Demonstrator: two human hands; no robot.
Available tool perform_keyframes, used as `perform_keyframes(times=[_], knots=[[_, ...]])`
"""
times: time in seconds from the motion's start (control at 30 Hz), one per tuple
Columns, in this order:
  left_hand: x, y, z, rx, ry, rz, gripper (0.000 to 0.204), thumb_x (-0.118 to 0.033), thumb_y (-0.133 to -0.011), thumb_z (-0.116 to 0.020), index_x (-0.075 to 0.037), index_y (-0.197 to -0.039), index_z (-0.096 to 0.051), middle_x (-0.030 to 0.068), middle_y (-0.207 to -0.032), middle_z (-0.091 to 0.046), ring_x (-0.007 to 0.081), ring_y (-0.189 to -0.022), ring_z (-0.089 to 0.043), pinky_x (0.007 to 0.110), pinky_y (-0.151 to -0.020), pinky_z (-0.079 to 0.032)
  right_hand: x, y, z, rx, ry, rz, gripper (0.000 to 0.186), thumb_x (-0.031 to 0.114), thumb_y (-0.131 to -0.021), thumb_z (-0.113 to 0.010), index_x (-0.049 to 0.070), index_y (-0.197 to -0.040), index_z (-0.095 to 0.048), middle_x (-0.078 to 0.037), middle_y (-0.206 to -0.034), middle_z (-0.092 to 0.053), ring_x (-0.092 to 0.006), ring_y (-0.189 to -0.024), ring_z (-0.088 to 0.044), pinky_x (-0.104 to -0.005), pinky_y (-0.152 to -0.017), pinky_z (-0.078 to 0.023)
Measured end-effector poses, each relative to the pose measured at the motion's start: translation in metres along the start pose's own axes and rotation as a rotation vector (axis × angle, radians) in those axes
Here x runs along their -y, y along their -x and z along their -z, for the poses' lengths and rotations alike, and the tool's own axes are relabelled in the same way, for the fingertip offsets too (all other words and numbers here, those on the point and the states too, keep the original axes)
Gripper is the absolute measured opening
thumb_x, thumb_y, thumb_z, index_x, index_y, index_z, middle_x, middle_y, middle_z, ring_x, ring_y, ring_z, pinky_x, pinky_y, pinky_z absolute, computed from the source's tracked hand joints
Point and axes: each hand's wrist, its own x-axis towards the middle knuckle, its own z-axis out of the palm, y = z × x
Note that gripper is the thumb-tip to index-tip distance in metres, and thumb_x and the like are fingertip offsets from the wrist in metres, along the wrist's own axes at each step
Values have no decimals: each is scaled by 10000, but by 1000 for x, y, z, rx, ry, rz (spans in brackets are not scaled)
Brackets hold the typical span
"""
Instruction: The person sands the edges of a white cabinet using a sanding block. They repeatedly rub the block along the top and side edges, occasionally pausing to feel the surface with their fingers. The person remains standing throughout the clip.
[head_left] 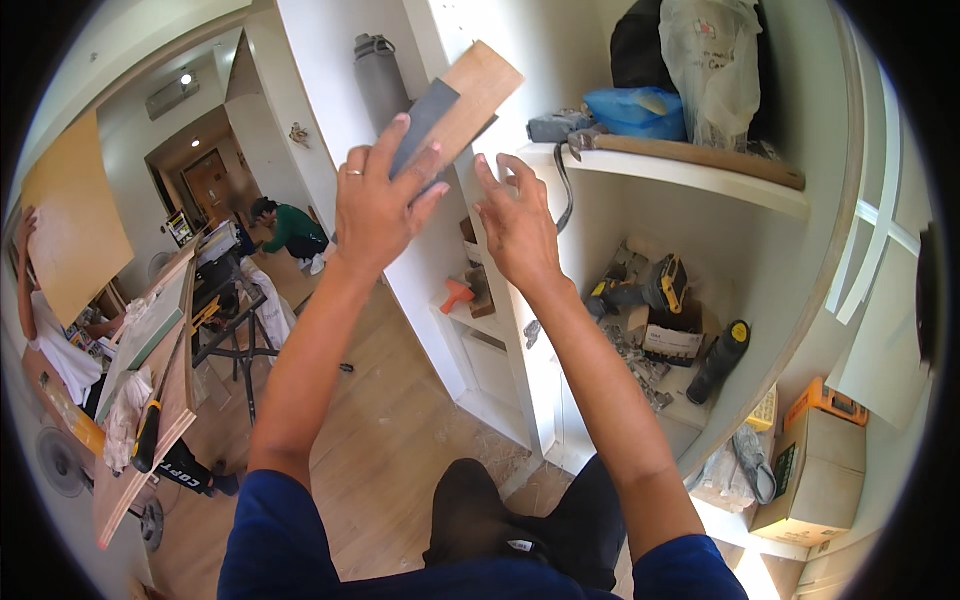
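A flat wooden block (482, 88) is raised in front of the white shelving, with a dark grey strip of sandpaper (424, 122) lying along it. My left hand (382, 205) grips the block and the strip together, its fingers laid across the grey sheet. Just right of the block's lower end is my right hand (520, 225), fingers apart and bent, with nothing visible in it. Behind the block a grey bottle (380, 78) stands in the cabinet.
A hammer (690, 158) lies along the upper shelf's edge, beside a blue pouch (635, 112). Below are a cordless drill (640, 290) and loose hardware. At left, a workbench (150, 400) holds tools; one person crouches beyond it, another holds a wooden panel (75, 220).
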Motion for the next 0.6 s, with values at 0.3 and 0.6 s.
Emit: perform_keyframes(times=[0.3,0.6], knots=[[-15,-78,-15,-17,88,-8,529,-230,-790,-857,-50,-1281,-779,256,-1447,-585,447,-1151,-584,519,-994,-479,-24,82,-26,-17,25,13,698,71,-979,-692,130,-1636,-462,-148,-1726,-391,-419,-1507,-455,-508,-1163,-447],[-45,128,27,245,242,-107,551,-229,-804,-930,-218,-1332,-773,143,-1532,-584,377,-1184,-582,457,-969,-487,-55,208,11,-13,-308,-593,508,189,-1060,-696,74,-1540,-577,-233,-1609,-530,-375,-1361,-637,-430,-1091,-547]])
